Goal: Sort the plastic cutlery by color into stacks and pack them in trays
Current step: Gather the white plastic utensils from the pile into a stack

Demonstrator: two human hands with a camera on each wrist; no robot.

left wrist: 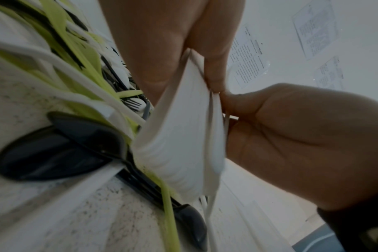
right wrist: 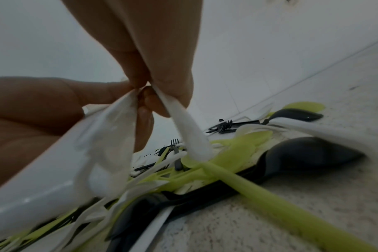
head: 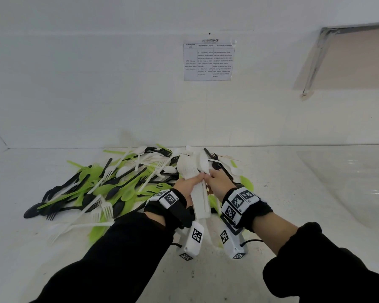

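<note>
Hands meet above the cutlery pile (head: 109,184): left hand (head: 187,182) grips the white stack (head: 194,182) (handles down), right hand (head: 219,179) pinches a white spoon (head: 204,164) against it, over the bench (head: 271,193).

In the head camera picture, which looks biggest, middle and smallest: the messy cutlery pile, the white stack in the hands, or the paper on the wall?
1. Cutlery pile, largest by far.
2. Paper on the wall.
3. White stack; close to the paper, and being nearer makes that ranking unsure.

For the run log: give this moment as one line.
left hand: grips white stack | right hand: pinches white spoon | pile: mixed, unsorted
</note>
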